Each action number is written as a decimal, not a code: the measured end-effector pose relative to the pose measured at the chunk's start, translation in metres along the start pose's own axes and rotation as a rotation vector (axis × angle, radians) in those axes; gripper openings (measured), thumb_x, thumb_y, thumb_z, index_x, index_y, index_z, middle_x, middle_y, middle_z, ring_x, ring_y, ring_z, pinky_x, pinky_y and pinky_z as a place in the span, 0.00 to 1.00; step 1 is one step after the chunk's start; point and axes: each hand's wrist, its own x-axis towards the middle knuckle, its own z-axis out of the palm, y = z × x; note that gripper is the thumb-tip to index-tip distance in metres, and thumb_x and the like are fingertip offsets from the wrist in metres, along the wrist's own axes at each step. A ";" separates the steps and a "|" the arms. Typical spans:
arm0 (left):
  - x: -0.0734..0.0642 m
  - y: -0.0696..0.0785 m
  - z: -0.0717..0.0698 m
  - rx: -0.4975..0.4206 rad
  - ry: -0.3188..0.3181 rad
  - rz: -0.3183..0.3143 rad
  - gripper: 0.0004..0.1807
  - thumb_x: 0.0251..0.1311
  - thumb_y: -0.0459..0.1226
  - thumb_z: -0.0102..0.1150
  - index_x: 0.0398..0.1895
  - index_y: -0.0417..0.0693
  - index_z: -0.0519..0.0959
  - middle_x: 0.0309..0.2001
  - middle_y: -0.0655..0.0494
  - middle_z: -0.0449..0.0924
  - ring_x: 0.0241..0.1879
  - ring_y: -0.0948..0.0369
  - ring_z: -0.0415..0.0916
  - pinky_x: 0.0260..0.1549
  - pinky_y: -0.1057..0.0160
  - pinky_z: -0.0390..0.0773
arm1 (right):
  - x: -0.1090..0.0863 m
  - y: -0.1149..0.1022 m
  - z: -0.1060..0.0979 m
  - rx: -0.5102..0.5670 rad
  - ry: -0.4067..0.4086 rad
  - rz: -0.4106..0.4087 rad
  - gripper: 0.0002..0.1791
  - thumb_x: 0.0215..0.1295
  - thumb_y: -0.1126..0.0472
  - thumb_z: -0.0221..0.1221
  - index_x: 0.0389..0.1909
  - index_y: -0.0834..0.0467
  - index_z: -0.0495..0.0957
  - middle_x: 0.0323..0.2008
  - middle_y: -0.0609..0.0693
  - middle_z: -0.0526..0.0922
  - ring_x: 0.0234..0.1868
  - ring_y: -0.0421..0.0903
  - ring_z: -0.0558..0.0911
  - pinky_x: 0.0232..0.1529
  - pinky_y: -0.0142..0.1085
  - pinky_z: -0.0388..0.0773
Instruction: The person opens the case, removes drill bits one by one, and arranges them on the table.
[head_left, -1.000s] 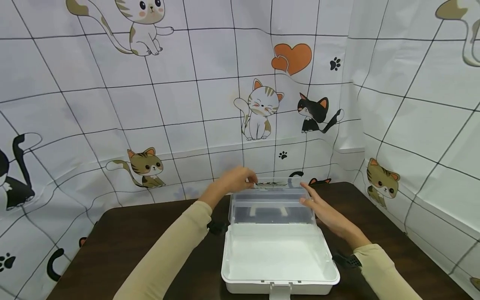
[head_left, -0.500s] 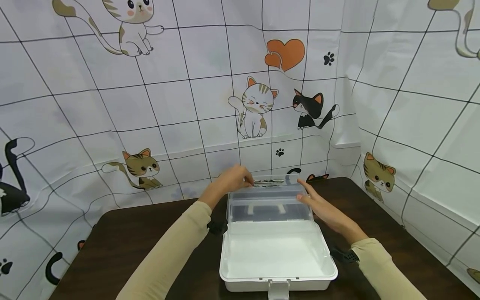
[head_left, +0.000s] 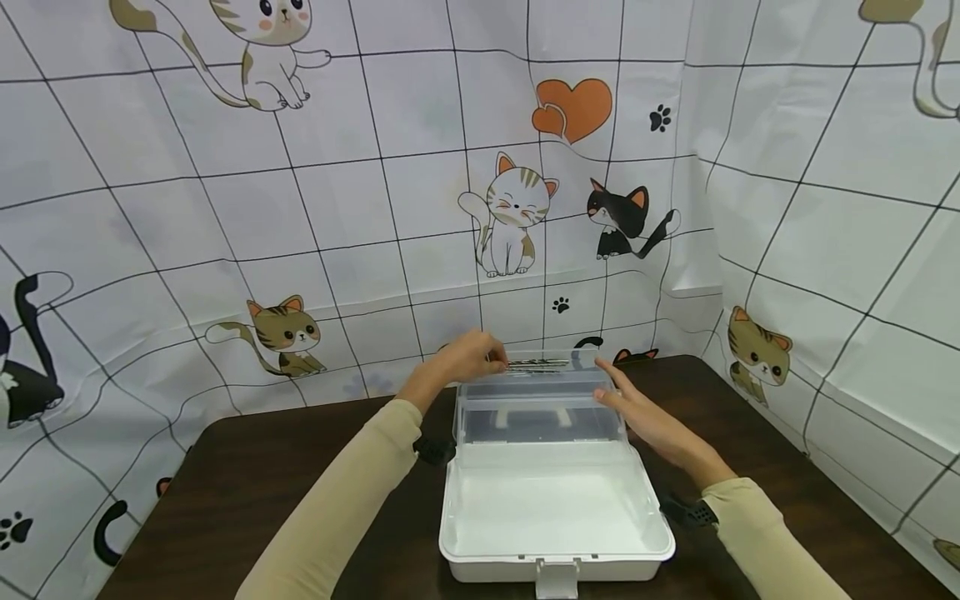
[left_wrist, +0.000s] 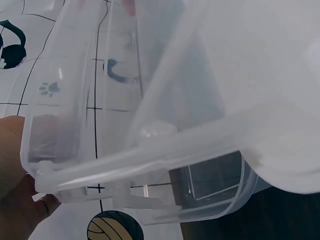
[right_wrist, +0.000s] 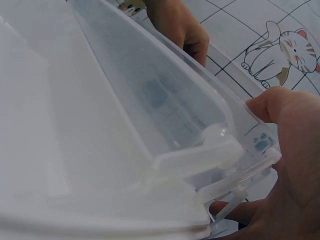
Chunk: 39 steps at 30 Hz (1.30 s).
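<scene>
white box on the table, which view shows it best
The head view: the box shows nearly whole from above, its inside and front latch in sight. The left wrist and right wrist views each show only a blurred, close-up part of it.

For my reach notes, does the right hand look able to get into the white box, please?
Probably yes: the white box stands open, though the right hand must release the clear lid.
</scene>
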 end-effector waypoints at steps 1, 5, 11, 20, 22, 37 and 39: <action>-0.002 -0.001 -0.001 -0.009 0.006 0.000 0.08 0.72 0.37 0.61 0.47 0.45 0.86 0.40 0.58 0.84 0.39 0.64 0.80 0.38 0.65 0.79 | 0.000 0.000 0.001 -0.001 0.000 -0.002 0.39 0.80 0.40 0.46 0.81 0.30 0.34 0.80 0.53 0.27 0.77 0.68 0.41 0.59 0.79 0.49; -0.010 -0.003 -0.006 -0.074 0.047 -0.001 0.09 0.73 0.35 0.60 0.48 0.39 0.86 0.41 0.54 0.85 0.40 0.61 0.80 0.40 0.62 0.80 | 0.002 0.001 0.003 -0.004 -0.001 -0.005 0.39 0.80 0.38 0.46 0.81 0.29 0.35 0.80 0.53 0.28 0.77 0.68 0.41 0.59 0.79 0.49; -0.030 -0.012 -0.014 -0.137 0.131 -0.042 0.13 0.75 0.38 0.58 0.51 0.37 0.84 0.43 0.53 0.84 0.44 0.58 0.80 0.45 0.59 0.80 | 0.002 0.001 0.004 -0.008 -0.006 -0.007 0.38 0.81 0.40 0.45 0.81 0.30 0.35 0.80 0.55 0.28 0.77 0.69 0.41 0.59 0.80 0.48; -0.063 -0.039 -0.022 -0.156 0.279 -0.052 0.11 0.74 0.37 0.59 0.47 0.38 0.85 0.41 0.53 0.83 0.43 0.54 0.80 0.44 0.54 0.79 | -0.004 -0.002 -0.004 -0.027 0.006 -0.013 0.38 0.82 0.43 0.43 0.82 0.33 0.33 0.80 0.57 0.26 0.76 0.72 0.39 0.57 0.81 0.47; -0.075 -0.049 -0.024 -0.172 0.309 -0.071 0.11 0.73 0.37 0.60 0.47 0.38 0.85 0.41 0.53 0.83 0.43 0.54 0.79 0.43 0.52 0.79 | -0.005 -0.002 -0.004 -0.034 0.006 -0.012 0.38 0.82 0.42 0.43 0.82 0.33 0.33 0.80 0.56 0.26 0.76 0.72 0.39 0.57 0.81 0.47; -0.161 -0.124 -0.004 -0.164 0.385 -0.238 0.08 0.70 0.35 0.63 0.43 0.38 0.86 0.41 0.49 0.83 0.41 0.50 0.80 0.38 0.49 0.80 | -0.005 -0.007 0.004 -0.033 -0.004 -0.014 0.38 0.82 0.41 0.43 0.82 0.35 0.32 0.80 0.56 0.24 0.76 0.73 0.38 0.56 0.81 0.46; -0.168 -0.133 0.001 -0.152 0.382 -0.258 0.08 0.70 0.35 0.63 0.43 0.38 0.86 0.42 0.48 0.84 0.42 0.49 0.80 0.40 0.47 0.80 | -0.004 -0.008 0.004 -0.034 -0.004 -0.018 0.38 0.82 0.42 0.42 0.82 0.35 0.32 0.80 0.56 0.24 0.76 0.73 0.37 0.56 0.81 0.47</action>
